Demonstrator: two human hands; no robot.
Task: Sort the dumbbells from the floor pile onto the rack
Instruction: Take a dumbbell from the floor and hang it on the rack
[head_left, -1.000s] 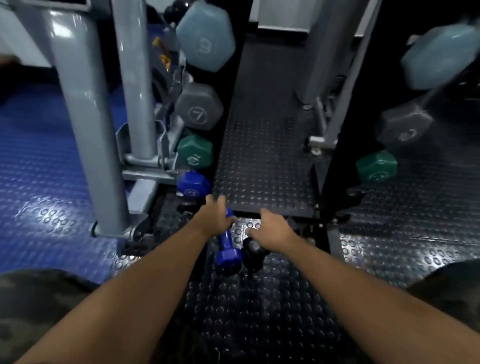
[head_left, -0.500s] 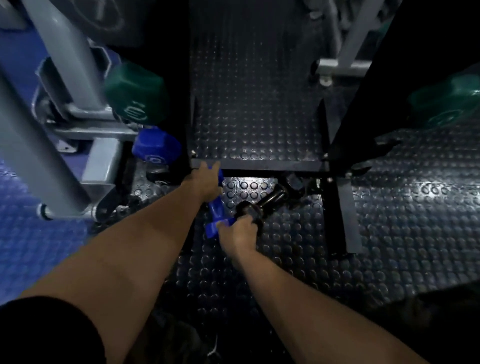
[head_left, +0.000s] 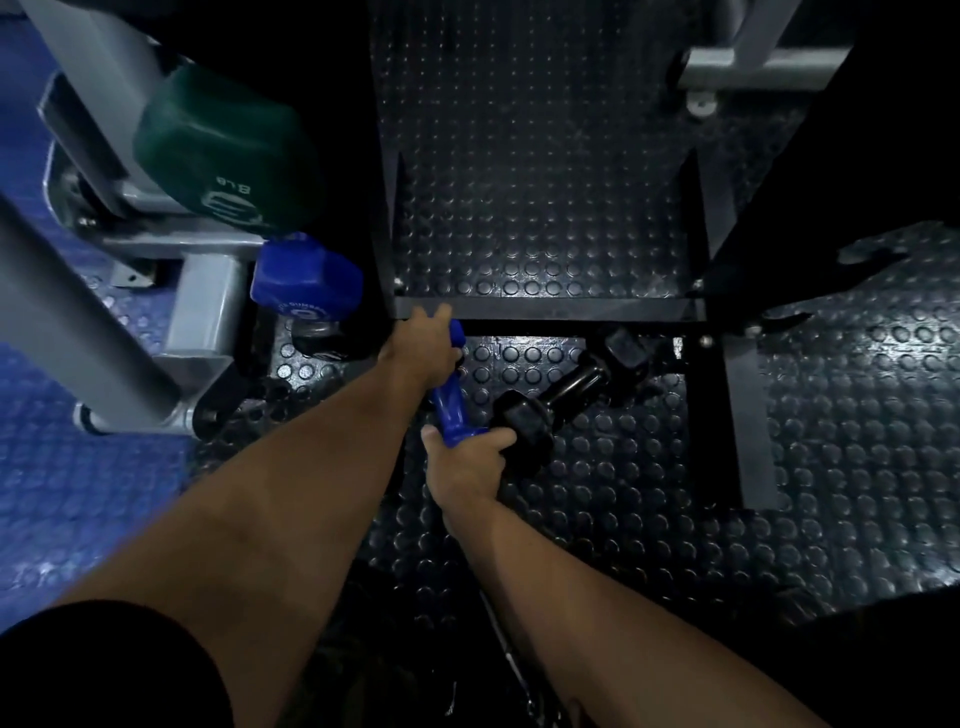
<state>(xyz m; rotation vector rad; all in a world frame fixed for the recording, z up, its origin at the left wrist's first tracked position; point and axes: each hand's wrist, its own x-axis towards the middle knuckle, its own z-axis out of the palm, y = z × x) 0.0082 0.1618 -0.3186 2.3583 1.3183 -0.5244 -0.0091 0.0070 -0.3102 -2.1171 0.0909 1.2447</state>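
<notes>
The left hand (head_left: 423, 349) is wrapped around the far end of a small blue dumbbell (head_left: 451, 402). The right hand (head_left: 464, 464) grips the near end of the same dumbbell, fingers curled around it. So both hands hold one weight, low down over the floor (head_left: 649, 519) — I cannot tell if it touches the floor.

Just beside it, on the right, a black dumbbell (head_left: 566, 397) lies on the bumpy black floor, with one end right by the right hand's fingers.

To the left stands the gray rack (head_left: 197, 291). On it sits a green dumbbell (head_left: 223, 150), and below that another blue one (head_left: 306, 283) — both up on the rack. A black metal frame (head_left: 550, 309) crosses the floor just past the hands.
</notes>
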